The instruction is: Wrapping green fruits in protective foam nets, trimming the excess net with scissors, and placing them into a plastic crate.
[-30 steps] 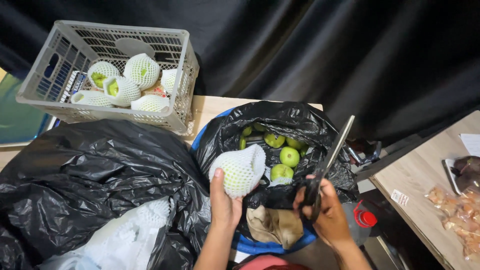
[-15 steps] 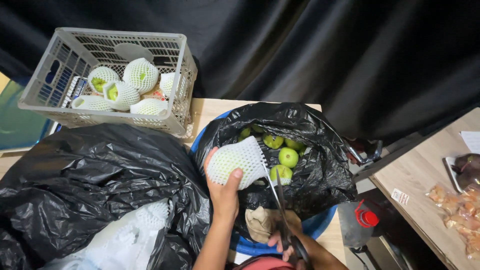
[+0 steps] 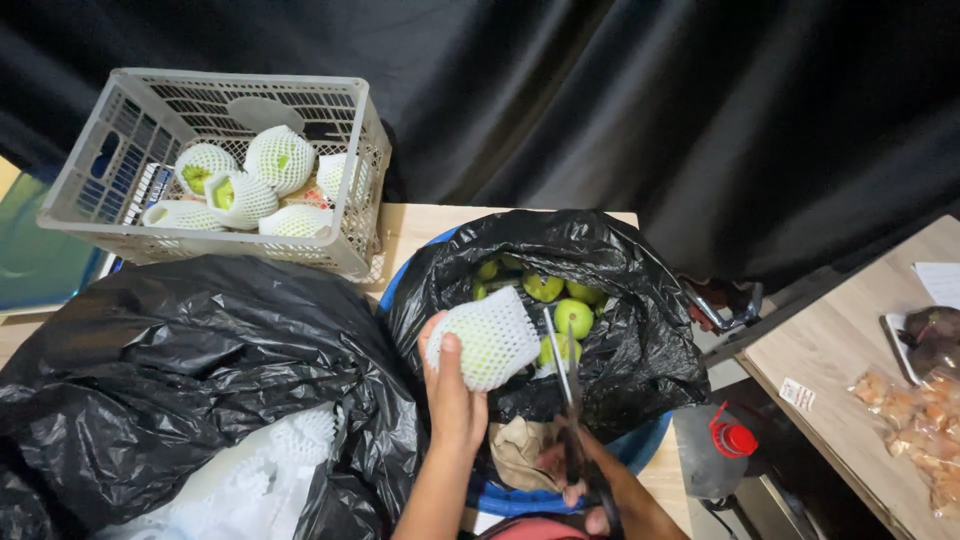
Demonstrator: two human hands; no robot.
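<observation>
Right now the left hand (image 3: 455, 400) pinches a netted fruit (image 3: 483, 338) above the open black bag (image 3: 640, 330) of green fruit (image 3: 573, 317), thumb across the foam. The right hand (image 3: 585, 480) is wrapped around scissors (image 3: 562, 385), blades slightly parted beside the net. It looks like the net-cutting step; next calls for sliding a blade under foam without nicking fruit. A crate (image 3: 150, 150) of netted fruit sits behind.

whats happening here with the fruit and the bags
A person's left hand holds a fruit in a white foam net over an open black bag of green fruit. The right hand holds scissors, blades open beside the net. A grey crate behind holds more netted fruit.
</observation>
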